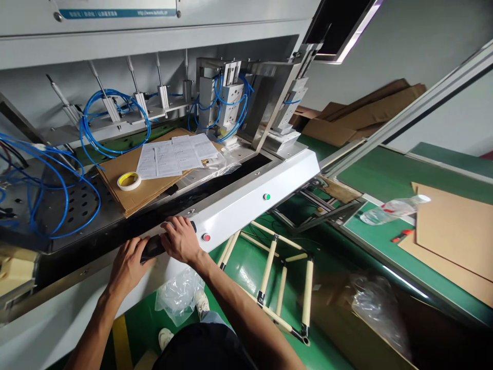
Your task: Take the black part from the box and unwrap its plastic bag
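Both my hands rest on the front edge of a white machine housing [246, 205]. A flat black object [154, 248] lies between them on that edge. My left hand [129, 264] has its fingers curled over the object's left end. My right hand [181, 239] lies on top of its right end with fingers bent down over it. A red button [207, 237] sits just right of my right hand, and a green button [266, 197] further along the panel.
Flat cardboard [138, 180] with paper sheets [175, 154] and a yellow tape roll [129, 181] lies on the machine bed. Blue hoses [46, 185] loop at left. A conveyor with green belt [389, 174] carries a plastic bottle [393, 209] and cardboard. A pipe rack [277, 277] stands below.
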`<state>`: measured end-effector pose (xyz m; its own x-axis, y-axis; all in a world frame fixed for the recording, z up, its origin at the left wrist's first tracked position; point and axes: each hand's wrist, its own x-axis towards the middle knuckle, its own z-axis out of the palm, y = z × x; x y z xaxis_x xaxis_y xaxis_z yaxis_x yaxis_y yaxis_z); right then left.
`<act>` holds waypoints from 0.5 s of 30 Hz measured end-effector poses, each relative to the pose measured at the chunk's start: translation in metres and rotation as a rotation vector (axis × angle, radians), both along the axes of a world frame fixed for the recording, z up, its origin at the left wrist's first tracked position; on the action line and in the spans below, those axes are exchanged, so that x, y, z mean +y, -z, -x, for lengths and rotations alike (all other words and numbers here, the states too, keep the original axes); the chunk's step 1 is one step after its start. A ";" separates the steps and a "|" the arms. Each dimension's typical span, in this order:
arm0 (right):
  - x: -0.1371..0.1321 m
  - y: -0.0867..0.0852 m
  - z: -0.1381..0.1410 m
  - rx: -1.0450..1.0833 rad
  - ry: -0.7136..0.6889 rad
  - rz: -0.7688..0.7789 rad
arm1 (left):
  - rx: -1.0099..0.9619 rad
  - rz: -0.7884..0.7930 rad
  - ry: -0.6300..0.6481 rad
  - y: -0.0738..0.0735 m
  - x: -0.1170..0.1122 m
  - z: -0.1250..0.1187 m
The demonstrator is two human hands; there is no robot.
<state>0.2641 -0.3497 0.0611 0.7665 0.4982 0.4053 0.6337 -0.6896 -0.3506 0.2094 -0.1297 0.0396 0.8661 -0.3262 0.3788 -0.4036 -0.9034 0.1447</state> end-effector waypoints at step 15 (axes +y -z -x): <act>0.032 0.025 0.103 0.887 0.142 -1.144 | 0.386 0.567 -0.042 0.026 -0.004 0.071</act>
<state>0.1609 -0.3176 0.0366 0.9856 0.1341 -0.1030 -0.1279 0.1927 -0.9729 0.1385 -0.1334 0.0140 0.9809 -0.1322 0.1427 -0.1945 -0.6595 0.7261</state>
